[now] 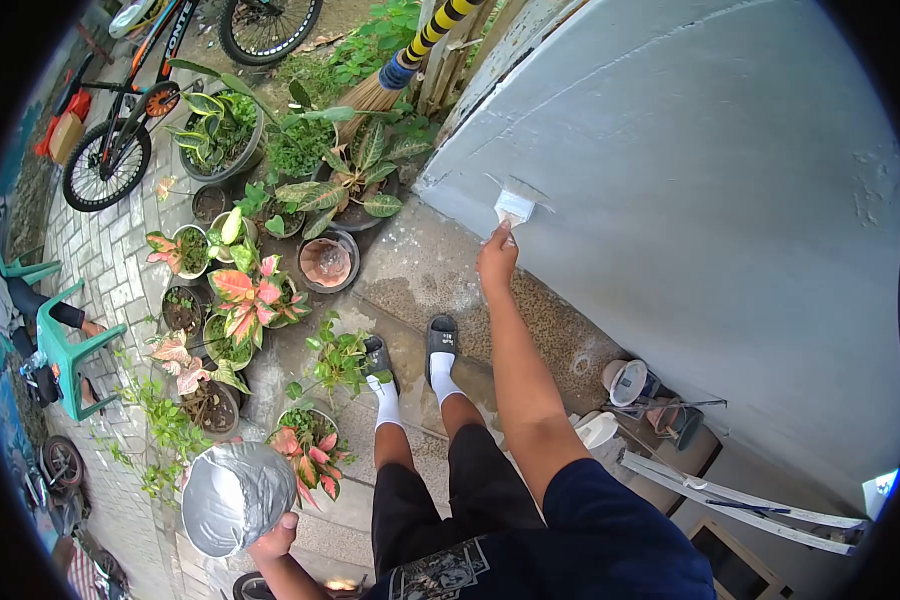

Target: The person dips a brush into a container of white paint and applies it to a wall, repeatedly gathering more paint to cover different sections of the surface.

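My right hand point(497, 262) grips the handle of a paintbrush point(515, 205), its wide bristle end pressed against the grey wall point(690, 200) near the wall's lower left edge. A wet-looking streak of paint shows around the brush. Down at the lower left, my left hand point(275, 538) holds a rounded bowl point(238, 498) by its rim side. Silvery grey paint coats the bowl, and a pale patch of paint shows inside it. My left thumb is visible against the bowl; the other fingers are mostly hidden behind it.
Several potted plants point(250, 300) crowd the paving left of my feet. A broom point(375, 95) leans at the top by a bicycle point(120, 130). A person sits near a green plastic stool point(65, 350). Buckets point(627, 382) and white strips point(740, 500) lie along the wall's base at right.
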Demonstrator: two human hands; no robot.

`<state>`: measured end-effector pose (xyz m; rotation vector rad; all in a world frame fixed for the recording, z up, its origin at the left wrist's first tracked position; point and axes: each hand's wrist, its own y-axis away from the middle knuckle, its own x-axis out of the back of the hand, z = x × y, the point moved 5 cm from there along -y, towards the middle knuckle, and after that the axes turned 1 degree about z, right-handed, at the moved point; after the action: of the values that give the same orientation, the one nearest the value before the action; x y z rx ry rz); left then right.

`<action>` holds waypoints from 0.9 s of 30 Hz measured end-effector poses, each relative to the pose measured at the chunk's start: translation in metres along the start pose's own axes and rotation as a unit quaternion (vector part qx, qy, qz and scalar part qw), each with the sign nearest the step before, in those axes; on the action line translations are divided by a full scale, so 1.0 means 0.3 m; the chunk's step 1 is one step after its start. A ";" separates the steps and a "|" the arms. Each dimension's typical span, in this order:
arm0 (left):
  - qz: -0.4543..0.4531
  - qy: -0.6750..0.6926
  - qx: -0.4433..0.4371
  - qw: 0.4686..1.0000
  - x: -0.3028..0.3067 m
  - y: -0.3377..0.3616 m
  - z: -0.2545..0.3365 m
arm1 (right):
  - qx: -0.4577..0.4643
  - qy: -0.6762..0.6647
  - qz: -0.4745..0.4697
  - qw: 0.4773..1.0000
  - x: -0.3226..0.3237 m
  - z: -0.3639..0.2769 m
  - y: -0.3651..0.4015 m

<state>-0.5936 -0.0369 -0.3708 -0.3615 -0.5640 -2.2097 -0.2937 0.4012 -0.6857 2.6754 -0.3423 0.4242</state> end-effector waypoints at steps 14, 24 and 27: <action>0.133 -0.159 -0.089 0.974 -0.125 -0.122 -0.269 | -0.045 0.040 -0.009 0.998 -0.206 0.549 -0.225; 0.147 -0.183 -0.032 0.971 -0.207 -0.080 -0.475 | -0.418 -0.118 -0.155 0.887 -0.332 0.907 -0.298; 0.111 -0.122 -0.002 0.986 -0.189 -0.030 -0.456 | -0.462 -0.082 -0.145 0.871 -0.208 0.796 -0.292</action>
<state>-0.5742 -0.0645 -0.5153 -0.6713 -0.6188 -1.9659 -0.2675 0.3873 -0.9457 1.7659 -0.1265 -0.0748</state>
